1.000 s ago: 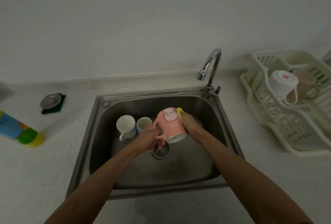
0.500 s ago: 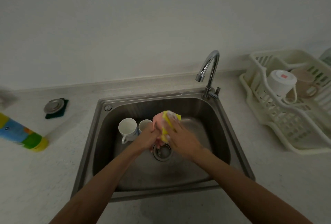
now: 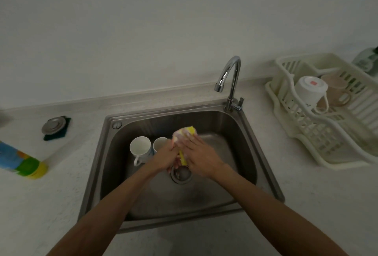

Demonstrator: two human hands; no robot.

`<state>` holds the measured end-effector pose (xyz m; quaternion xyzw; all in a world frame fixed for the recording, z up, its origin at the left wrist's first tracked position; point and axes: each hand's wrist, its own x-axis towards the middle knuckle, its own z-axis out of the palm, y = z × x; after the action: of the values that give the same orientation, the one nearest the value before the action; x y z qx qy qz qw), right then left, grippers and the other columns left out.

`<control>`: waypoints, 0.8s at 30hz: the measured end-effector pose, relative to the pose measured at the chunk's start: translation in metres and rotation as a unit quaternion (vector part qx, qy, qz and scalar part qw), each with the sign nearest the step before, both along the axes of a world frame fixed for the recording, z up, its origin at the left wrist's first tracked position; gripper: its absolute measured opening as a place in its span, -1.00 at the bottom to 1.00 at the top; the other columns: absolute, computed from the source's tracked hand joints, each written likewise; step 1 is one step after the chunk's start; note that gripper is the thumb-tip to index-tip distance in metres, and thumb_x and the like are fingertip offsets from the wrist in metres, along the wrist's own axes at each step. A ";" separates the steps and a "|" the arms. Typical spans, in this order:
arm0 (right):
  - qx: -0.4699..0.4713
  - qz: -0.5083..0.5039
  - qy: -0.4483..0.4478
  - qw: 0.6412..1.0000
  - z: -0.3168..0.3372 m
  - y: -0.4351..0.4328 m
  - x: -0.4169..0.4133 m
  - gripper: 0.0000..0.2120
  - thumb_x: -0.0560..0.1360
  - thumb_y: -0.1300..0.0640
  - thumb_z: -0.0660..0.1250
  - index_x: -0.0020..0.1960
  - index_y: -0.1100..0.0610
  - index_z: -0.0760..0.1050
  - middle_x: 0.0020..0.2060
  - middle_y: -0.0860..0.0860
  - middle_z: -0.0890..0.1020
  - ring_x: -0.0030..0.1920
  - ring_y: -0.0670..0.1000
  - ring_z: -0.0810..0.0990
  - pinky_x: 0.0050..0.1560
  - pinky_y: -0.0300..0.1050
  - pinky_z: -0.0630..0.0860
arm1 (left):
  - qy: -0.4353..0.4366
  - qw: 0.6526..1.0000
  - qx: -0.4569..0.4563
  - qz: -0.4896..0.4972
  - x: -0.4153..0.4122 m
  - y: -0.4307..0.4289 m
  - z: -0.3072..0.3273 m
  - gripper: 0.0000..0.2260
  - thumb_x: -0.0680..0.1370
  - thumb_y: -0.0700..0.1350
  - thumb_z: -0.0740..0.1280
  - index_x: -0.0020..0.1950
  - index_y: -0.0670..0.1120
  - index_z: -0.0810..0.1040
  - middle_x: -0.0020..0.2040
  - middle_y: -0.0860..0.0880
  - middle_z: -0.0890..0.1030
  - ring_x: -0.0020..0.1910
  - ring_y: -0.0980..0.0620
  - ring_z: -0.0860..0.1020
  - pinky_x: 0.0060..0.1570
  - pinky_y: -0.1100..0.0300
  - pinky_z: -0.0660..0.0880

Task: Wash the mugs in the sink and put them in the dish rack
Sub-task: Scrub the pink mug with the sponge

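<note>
Currently the pink mug (image 3: 177, 136) is being scrubbed just above the drain (image 3: 182, 174). It is gripped by the left hand (image 3: 165, 156), and a yellow sponge (image 3: 191, 131) is wrapped against it by the right hand (image 3: 199, 157). Rinsing is judged next. A white mug (image 3: 140, 147) and a smaller mug (image 3: 159, 143) are seen left of the drain.

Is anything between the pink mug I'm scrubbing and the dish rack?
Nothing visible blocks it. The pink mug, gripped by the left hand, must clear the right rim of the sink and the near wall of the dish rack. The faucet stands behind that line; a white mug and a beige mug sit in the rack's back half.
</note>
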<state>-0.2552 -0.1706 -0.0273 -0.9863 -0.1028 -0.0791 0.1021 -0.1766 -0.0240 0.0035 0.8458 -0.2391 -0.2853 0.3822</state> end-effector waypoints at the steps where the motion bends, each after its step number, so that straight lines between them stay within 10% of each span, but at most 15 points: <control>1: -0.002 -0.004 0.010 1.000 -0.001 0.002 -0.003 -0.37 0.47 0.09 0.25 0.50 0.23 0.24 0.48 0.14 0.30 0.50 0.18 0.20 0.48 0.15 0.17 | 0.001 1.000 0.008 -0.006 0.003 0.000 0.001 -0.66 0.67 0.00 0.09 0.01 -0.25 0.49 -0.23 -0.13 0.61 -0.40 0.12 0.59 -0.58 0.33 0.41; 14: 0.307 -0.209 0.099 0.923 -0.028 0.015 -0.009 -0.43 0.64 0.02 -0.06 0.56 0.25 -0.08 0.56 0.12 -0.03 0.56 0.03 -0.10 0.43 -0.32 -0.30 | 0.027 0.999 0.042 0.015 -0.010 0.008 -0.029 -0.77 0.66 -0.08 0.11 -0.08 -0.20 0.41 -0.37 -0.18 0.55 -0.51 -0.01 0.51 -0.51 0.20 0.44; 24: 0.460 -0.315 0.149 0.816 -0.022 0.029 -0.016 -0.51 0.68 0.03 -0.02 0.54 0.21 0.09 0.49 0.12 0.25 0.44 0.09 0.29 0.43 -0.05 0.20 | 0.131 0.986 -0.011 0.104 -0.008 0.006 -0.024 -0.88 0.60 -0.27 0.10 -0.02 -0.18 0.43 -0.28 -0.16 0.58 -0.40 0.03 0.58 -0.46 0.21 0.53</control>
<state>-0.2715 -0.1415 -0.0494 -0.8024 0.2786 0.0028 0.5277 -0.1850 -0.0184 -0.0206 0.8173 -0.1012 -0.3497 0.4466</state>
